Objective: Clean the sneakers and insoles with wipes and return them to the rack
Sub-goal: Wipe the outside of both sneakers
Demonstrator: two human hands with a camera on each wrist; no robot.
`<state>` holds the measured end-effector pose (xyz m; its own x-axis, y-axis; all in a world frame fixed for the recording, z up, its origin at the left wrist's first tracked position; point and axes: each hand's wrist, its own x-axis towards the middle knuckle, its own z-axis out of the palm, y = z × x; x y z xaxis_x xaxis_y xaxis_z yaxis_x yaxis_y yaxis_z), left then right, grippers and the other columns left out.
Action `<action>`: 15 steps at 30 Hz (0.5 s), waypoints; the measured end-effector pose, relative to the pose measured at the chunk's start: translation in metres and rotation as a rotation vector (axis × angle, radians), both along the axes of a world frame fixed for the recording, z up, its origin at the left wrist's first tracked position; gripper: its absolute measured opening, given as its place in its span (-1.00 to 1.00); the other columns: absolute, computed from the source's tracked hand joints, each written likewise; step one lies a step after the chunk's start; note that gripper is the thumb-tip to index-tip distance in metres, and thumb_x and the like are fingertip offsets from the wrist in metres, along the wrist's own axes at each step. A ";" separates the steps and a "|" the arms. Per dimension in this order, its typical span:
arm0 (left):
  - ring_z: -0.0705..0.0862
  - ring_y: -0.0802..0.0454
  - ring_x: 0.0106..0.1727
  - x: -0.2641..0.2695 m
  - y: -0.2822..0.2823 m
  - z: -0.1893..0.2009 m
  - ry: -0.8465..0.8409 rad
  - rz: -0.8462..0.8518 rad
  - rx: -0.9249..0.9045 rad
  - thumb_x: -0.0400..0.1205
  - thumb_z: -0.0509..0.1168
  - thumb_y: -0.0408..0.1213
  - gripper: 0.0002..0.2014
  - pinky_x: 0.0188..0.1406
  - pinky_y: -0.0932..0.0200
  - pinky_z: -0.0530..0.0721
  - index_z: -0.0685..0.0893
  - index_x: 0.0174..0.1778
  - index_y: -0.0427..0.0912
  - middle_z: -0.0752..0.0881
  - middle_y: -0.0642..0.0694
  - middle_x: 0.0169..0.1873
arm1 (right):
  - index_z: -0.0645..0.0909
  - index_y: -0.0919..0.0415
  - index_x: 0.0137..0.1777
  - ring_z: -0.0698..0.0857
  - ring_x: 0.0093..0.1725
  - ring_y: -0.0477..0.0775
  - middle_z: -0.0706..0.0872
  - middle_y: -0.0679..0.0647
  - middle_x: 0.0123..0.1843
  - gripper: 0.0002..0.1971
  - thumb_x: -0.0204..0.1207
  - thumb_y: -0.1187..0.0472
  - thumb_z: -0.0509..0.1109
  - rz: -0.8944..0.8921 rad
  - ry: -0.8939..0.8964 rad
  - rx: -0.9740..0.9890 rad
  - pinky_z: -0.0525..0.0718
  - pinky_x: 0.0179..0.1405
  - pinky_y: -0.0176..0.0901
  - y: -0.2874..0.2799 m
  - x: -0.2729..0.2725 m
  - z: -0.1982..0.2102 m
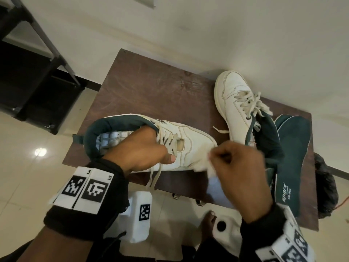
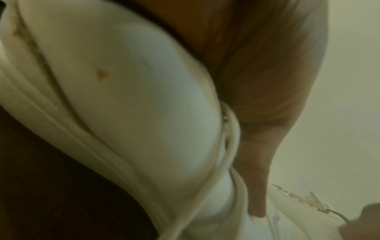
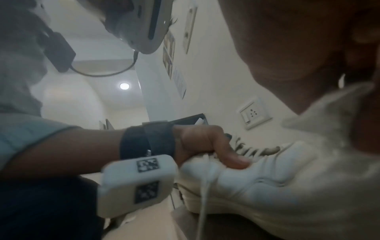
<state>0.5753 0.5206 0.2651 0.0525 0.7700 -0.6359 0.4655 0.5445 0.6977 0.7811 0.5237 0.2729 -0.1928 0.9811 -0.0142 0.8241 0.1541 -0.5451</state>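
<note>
A white sneaker (image 1: 190, 140) with a dark green collar lies on its side on the brown table (image 1: 151, 87). My left hand (image 1: 139, 150) grips it at the tongue, fingers inside the opening, thumb on the laces. The left wrist view shows its white side (image 2: 127, 100) close up; the right wrist view shows the sneaker (image 3: 257, 180) and the left hand (image 3: 207, 146). My right hand (image 1: 238, 163) pinches a crumpled white wipe (image 1: 209, 167) against the sneaker's toe side. The wipe (image 3: 333, 116) also fills the right wrist view. A second white sneaker (image 1: 234, 104) stands at the right, beside two green insoles (image 1: 292, 154).
A black shoe rack (image 1: 37, 72) stands on the floor at the left, past the table. A pale blue packet (image 1: 217, 190) lies at the table's near edge under my right hand. A dark bag (image 1: 326, 186) sits at the far right by the wall. My bare foot (image 1: 207, 224) is below the table.
</note>
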 end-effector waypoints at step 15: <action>0.69 0.17 0.16 -0.008 -0.002 -0.003 -0.064 -0.031 0.004 0.39 0.55 -0.18 -0.52 0.32 -0.01 0.59 0.67 0.24 0.12 0.75 0.27 0.09 | 0.78 0.19 -0.24 0.74 -0.34 -0.03 0.79 0.04 -0.29 -0.93 0.34 0.37 0.54 0.143 0.015 0.095 0.64 -0.28 -0.35 -0.005 -0.027 -0.013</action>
<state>0.5676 0.5189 0.2621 0.1165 0.7701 -0.6272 0.4367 0.5275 0.7287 0.7539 0.5188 0.2596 -0.3299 0.9405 0.0814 0.7818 0.3206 -0.5349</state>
